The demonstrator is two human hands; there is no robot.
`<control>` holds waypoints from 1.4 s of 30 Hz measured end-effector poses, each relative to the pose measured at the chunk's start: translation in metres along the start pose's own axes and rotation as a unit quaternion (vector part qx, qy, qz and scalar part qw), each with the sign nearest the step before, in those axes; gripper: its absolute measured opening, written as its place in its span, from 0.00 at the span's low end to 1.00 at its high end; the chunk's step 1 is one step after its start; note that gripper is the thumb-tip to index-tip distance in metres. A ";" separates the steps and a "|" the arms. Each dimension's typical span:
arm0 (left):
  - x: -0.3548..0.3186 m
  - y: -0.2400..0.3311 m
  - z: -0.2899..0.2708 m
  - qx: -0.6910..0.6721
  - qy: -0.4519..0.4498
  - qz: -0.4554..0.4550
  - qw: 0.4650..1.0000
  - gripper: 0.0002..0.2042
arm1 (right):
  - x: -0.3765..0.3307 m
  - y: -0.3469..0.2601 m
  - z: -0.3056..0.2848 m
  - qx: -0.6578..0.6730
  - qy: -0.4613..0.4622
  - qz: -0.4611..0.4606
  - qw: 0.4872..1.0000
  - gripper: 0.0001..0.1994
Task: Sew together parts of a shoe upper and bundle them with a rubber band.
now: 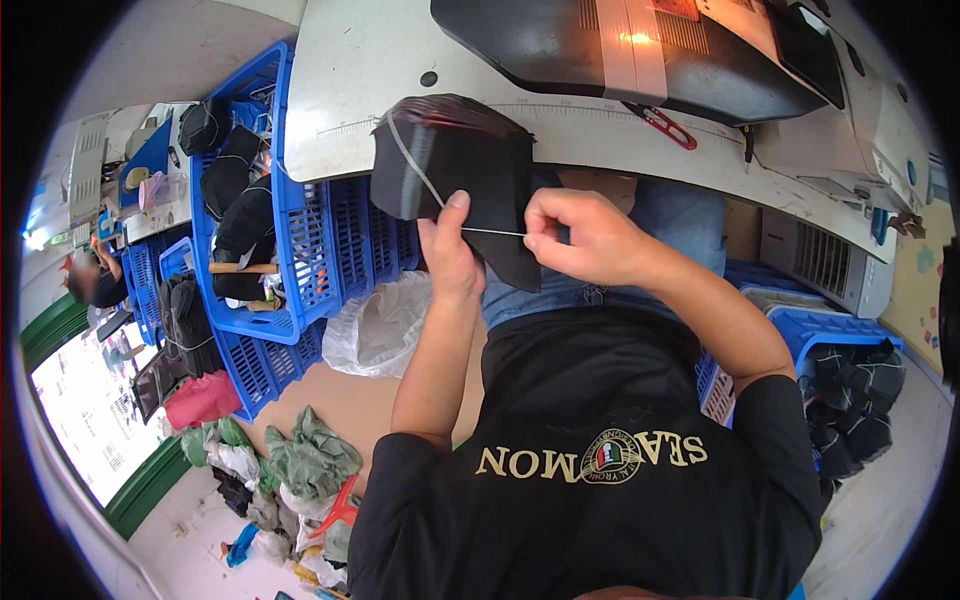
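A stack of black cut fabric pieces (480, 155) is held up over my lap, at the front edge of the white table. A thin white cord (415, 165) crosses its left part slantwise. My left hand (455, 248) grips the stack's lower edge, thumb pressed on top near the cord; its other fingers are partly hidden. To the right, my right hand (590, 235) pinches the cord's end between thumb and forefinger. Between the two hands the cord is drawn straight across the stack.
A black sewing machine (560, 50) stands on the table (350, 90), with red-handled snips (662, 126) in front. Blue crates (300, 200) of black bundles stand left; another blue crate (800, 325) is at right. A white plastic bag (380, 325) and cloth scraps (315, 450) lie below. A person (100, 280) is far left.
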State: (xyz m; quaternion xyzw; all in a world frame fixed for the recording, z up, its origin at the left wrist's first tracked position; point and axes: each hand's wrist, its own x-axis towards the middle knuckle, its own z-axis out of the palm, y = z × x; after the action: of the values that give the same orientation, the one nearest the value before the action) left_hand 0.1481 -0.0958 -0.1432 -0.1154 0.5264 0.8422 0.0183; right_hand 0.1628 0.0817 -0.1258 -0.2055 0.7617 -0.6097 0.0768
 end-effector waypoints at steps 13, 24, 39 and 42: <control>-0.009 0.028 -0.001 -0.146 -0.027 -0.110 0.983 0.27 | 0.001 0.021 -0.008 0.051 -0.037 -0.059 0.996 0.14; -0.009 0.041 0.004 -0.144 -0.039 -0.105 0.983 0.28 | -0.008 -0.003 -0.019 0.387 -0.062 -0.002 0.920 0.17; 0.010 0.043 -0.032 -0.058 -0.022 0.035 0.997 0.27 | -0.019 -0.024 -0.052 0.200 -0.067 -0.047 0.976 0.16; 0.013 0.031 -0.030 0.010 -0.023 0.108 0.994 0.27 | -0.016 -0.044 -0.041 0.288 -0.068 -0.113 0.949 0.14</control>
State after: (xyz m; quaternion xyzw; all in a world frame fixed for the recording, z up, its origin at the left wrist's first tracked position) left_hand 0.1357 -0.1374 -0.1313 -0.0385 0.5436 0.8364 -0.0597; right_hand 0.1721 0.1179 -0.0762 -0.3003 0.5185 -0.7922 0.1153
